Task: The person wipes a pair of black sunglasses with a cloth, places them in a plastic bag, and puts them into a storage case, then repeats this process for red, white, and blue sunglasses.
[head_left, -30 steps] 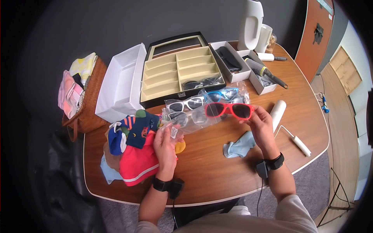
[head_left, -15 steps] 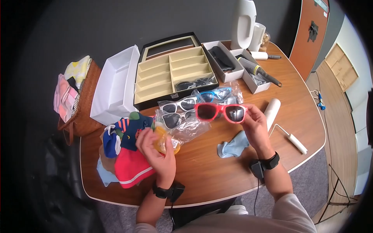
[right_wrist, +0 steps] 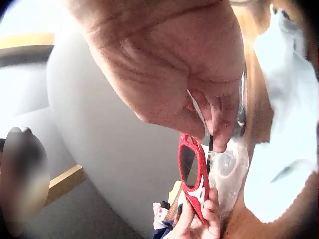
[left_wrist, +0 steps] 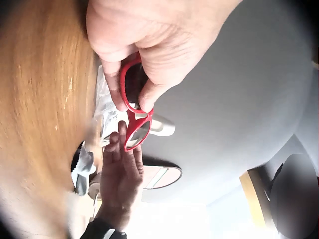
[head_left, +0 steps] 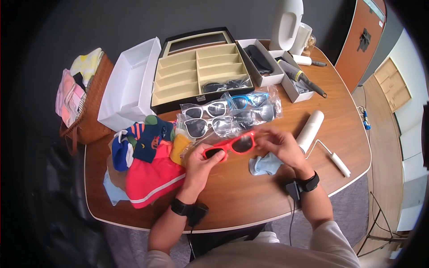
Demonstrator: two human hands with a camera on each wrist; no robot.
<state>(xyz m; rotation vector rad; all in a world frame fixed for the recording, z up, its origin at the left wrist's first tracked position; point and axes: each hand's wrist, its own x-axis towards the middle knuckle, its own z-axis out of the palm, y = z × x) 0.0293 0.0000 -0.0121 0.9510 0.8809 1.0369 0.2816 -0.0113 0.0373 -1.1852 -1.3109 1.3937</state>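
Red-framed sunglasses [head_left: 242, 144] with dark lenses are held over the table, tilted up to the right. My left hand [head_left: 199, 167] pinches them by the left lens, thumb on one face and fingers behind, as the left wrist view shows. At the other end, my right hand [head_left: 286, 149] hovers with its fingertips right by the frame, the fingers fairly straight in the left wrist view. A light blue cloth [head_left: 264, 165] lies under the right hand. Behind the glasses are white-framed sunglasses [head_left: 196, 127] and blue-framed sunglasses [head_left: 240, 102] in clear plastic sleeves.
A black case [head_left: 176, 89] with cream compartments holds bagged dark glasses. Beside it stand a white box [head_left: 129, 85] and a wicker basket [head_left: 91, 107] of cloths. Colourful clothes [head_left: 152, 183] pile up at left. A white roll [head_left: 311, 131] and a small roller [head_left: 341, 165] lie right.
My left hand has let go of a clear plastic sleeve and now holds the red sunglasses. The right hand, which gripped their right end, has loosened. The glasses have come lower and tilted.
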